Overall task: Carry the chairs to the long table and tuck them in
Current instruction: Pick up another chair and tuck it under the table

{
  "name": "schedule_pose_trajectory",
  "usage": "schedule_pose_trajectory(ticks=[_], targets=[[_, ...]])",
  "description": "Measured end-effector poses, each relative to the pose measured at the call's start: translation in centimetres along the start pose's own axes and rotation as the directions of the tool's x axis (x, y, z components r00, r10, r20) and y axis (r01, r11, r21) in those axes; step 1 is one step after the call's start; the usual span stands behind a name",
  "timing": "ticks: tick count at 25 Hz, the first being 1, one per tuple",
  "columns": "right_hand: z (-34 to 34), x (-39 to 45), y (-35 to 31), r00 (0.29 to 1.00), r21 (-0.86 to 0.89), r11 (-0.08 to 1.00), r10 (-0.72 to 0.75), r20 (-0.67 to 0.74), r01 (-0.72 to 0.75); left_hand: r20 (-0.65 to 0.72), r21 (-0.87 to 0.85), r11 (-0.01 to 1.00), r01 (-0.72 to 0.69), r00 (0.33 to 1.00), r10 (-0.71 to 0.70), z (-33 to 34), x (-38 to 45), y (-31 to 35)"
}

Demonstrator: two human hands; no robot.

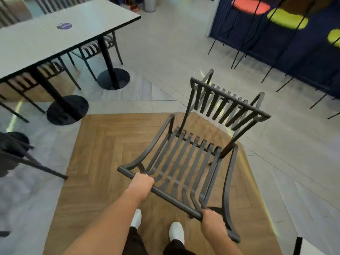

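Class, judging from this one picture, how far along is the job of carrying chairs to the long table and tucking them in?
Done: two chairs already sit tucked under the long table. In hand: the left hand and right hand grip the front bar of a black slatted chair, away from the table. Left: carrying it over and tucking it in.

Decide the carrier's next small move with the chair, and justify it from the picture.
Probably turn left and walk toward the long table: both hands, left and right, grip the black slatted chair, and the table stands ahead to the left, apart from it.
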State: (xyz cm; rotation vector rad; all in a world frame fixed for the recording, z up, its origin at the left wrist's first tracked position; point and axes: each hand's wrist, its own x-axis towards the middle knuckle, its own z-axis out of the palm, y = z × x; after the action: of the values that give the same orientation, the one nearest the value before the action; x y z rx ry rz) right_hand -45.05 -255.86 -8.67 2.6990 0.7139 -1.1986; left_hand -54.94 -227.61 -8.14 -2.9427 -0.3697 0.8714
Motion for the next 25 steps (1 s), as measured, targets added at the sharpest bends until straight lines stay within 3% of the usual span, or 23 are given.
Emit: schedule_pose_trajectory(ticks=[6,14,19,25], targets=[[-3.2,1.5,0.1,0.982,-0.194,0.962,-0.190,0.017,0.190,0.069,-0.165,0.952,0.260,0.965,-0.251,3.3,-5.1,2.0],[-5.9,4.7,-6.4,0.924,-0.388,0.847,-0.382,0.034,0.364,0.209,-0.344,0.759,0.553,0.833,-0.512,6.3,-10.3,1.0],[-8.7,8.0,-14.2,0.880,-0.488,0.749,-0.465,0.095,0.448,0.292,-0.402,0.651,0.644,0.764,-0.576,7.0,-10.7,-4.2],[-12.9,13.3,-25.2,0.840,-0.524,0.681,-0.523,0.141,0.512,0.316,-0.414,0.589,0.694,0.716,-0.622,7.1,-8.9,-13.3]])
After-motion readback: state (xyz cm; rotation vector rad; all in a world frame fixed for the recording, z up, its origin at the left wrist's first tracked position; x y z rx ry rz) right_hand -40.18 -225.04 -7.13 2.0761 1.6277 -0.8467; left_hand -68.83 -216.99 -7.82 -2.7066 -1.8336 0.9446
